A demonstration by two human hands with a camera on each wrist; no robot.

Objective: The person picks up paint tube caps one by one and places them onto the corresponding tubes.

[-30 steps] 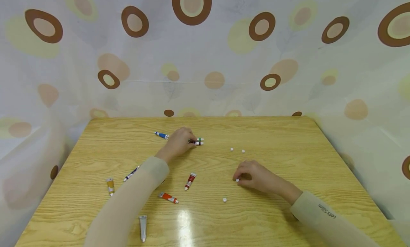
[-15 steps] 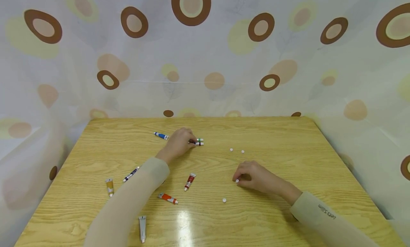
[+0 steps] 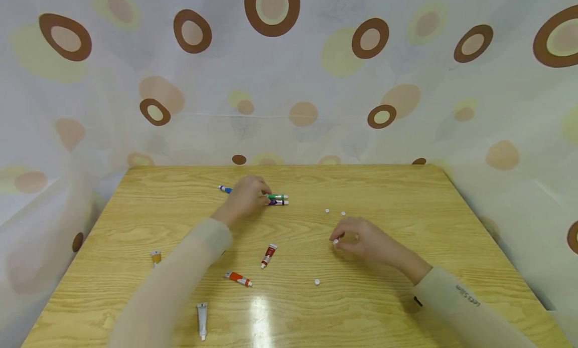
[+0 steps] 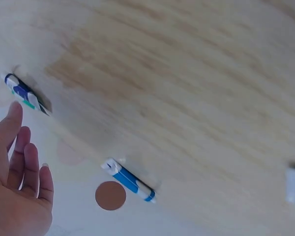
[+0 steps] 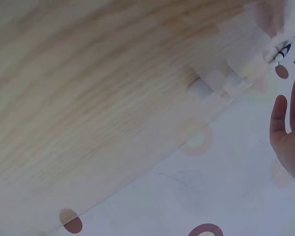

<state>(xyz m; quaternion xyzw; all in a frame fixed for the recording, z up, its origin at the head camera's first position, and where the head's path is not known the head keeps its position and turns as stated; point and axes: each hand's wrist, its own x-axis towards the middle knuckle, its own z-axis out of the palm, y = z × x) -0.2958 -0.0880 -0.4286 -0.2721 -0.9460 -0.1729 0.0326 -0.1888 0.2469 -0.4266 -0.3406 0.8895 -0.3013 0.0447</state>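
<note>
My left hand [image 3: 244, 200] is just left of a purple paint tube [image 3: 275, 202] and a green paint tube [image 3: 277, 196], which lie side by side. The left wrist view shows this hand [image 4: 22, 182] with loosely extended fingers, holding nothing, its thumb close to the purple tube [image 4: 22, 92]. A blue paint tube [image 3: 225, 189] lies partly behind the hand in the head view; it shows whole as a blue tube [image 4: 130, 182] in the left wrist view. Between thumb and forefinger my right hand [image 3: 368, 240] pinches a small white cap [image 3: 336, 241].
Two white caps, one here [image 3: 327, 210], lie beyond my right hand, and another cap [image 3: 317, 282] nearer. Dark red [image 3: 268, 256], orange-red [image 3: 238, 278], grey [image 3: 202, 320] and ochre [image 3: 155, 257] tubes lie on the wooden table. A patterned curtain [image 3: 302, 77] surrounds it.
My left hand has let go of the purple tube and drawn back to the left. My right hand has moved slightly away from me with the cap. The left sleeve now covers another tube.
</note>
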